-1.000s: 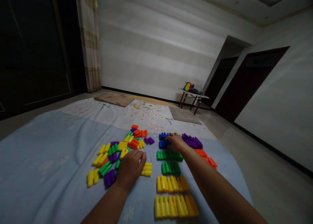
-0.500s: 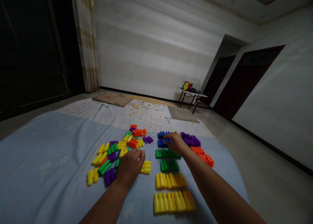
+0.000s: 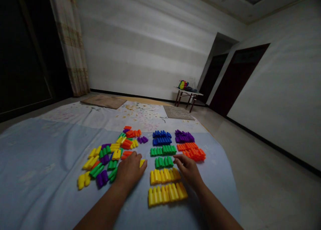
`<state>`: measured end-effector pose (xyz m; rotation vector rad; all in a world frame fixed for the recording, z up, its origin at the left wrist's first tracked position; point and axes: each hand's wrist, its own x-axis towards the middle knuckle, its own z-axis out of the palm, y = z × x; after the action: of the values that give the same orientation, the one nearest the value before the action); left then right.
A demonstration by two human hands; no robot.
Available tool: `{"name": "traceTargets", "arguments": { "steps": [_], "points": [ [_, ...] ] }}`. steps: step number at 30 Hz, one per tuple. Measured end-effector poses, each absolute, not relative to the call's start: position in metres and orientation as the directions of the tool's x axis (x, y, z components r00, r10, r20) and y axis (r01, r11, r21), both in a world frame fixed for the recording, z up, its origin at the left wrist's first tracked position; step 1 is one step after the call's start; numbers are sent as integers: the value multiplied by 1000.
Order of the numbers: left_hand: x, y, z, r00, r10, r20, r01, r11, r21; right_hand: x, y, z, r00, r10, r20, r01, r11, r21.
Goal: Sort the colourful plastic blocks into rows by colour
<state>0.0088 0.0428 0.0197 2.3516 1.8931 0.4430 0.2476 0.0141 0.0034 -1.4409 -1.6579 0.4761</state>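
My left hand (image 3: 130, 168) is closed over a yellow plastic building block (image 3: 142, 162), which shows between its fingers and thumb. Around it lies a loose mix of blocks, among them a purple block (image 3: 102, 179), a green block (image 3: 96, 170) and a yellow block (image 3: 84, 180). My right hand (image 3: 187, 167) hovers with bent, slightly parted fingers beside the short green row (image 3: 164, 162), and nothing shows in it. A longer green row (image 3: 163, 150) and blue rows (image 3: 162, 138) sit beyond. Two yellow rows (image 3: 165, 176) are nearer me.
Purple blocks (image 3: 184, 136) and orange blocks (image 3: 194, 152) are grouped at the right. A blue and floral cloth (image 3: 62, 149) covers the surface. Brown mats (image 3: 104, 102) lie on its far part. A small table (image 3: 188, 91) with a colourful bag stands near the wall.
My right hand has drawn back from the blue rows to beside the green ones. My left hand has closed over the yellow block. The view has shifted to the right.
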Motion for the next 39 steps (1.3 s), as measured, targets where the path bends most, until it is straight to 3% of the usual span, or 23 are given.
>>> {"name": "traceTargets", "arguments": {
  "steps": [10,16,39],
  "points": [
    [14,40,18,209,971,118,956,-228,183,268,12,-24,205,927,315,488,182,-854],
    [13,42,17,230,967,110,956,-246,159,266,14,-28,188,929,319,541,173,-823],
    [-10,55,26,309,946,-102,917,-268,296,268,18,-34,183,933,310,591,148,-793]
  ]
}}
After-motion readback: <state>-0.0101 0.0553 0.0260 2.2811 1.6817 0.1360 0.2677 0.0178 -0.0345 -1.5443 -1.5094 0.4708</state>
